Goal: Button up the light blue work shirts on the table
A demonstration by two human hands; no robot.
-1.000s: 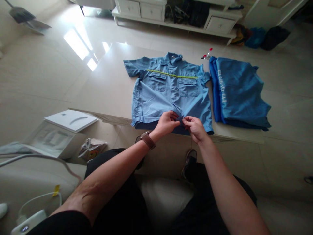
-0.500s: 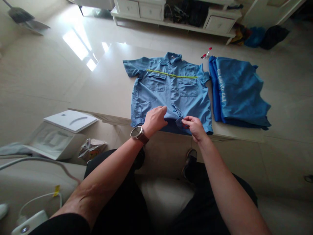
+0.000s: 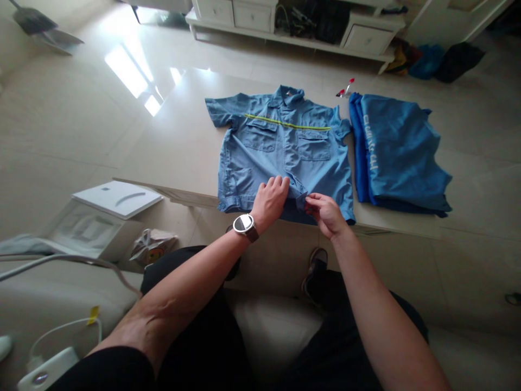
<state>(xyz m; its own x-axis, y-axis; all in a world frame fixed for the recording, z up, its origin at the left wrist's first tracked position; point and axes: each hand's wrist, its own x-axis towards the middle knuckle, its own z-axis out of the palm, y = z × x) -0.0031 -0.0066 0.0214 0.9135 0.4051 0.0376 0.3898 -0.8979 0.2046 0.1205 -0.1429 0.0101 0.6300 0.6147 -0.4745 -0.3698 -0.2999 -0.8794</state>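
A light blue short-sleeved work shirt (image 3: pixel 280 146) with a yellow chest stripe and two pockets lies face up on the low beige table (image 3: pixel 183 141). My left hand (image 3: pixel 271 200), with a wristwatch, lies palm down on the shirt's lower hem, fingers stretched together. My right hand (image 3: pixel 323 213) pinches the bottom edge of the shirt's front placket just right of the left hand. Both hands are at the table's near edge.
A pile of darker blue garments (image 3: pixel 396 152) lies on the table's right part, with a small red-tipped item (image 3: pixel 344 89) behind it. A white box (image 3: pixel 109 214) and a crumpled bag (image 3: pixel 152 247) sit on the floor left. White drawers (image 3: pixel 293 21) stand at the back.
My left hand let go of the placket, swung left and flattened on the hem, then slid a little back toward the right hand. My right hand kept its pinch.
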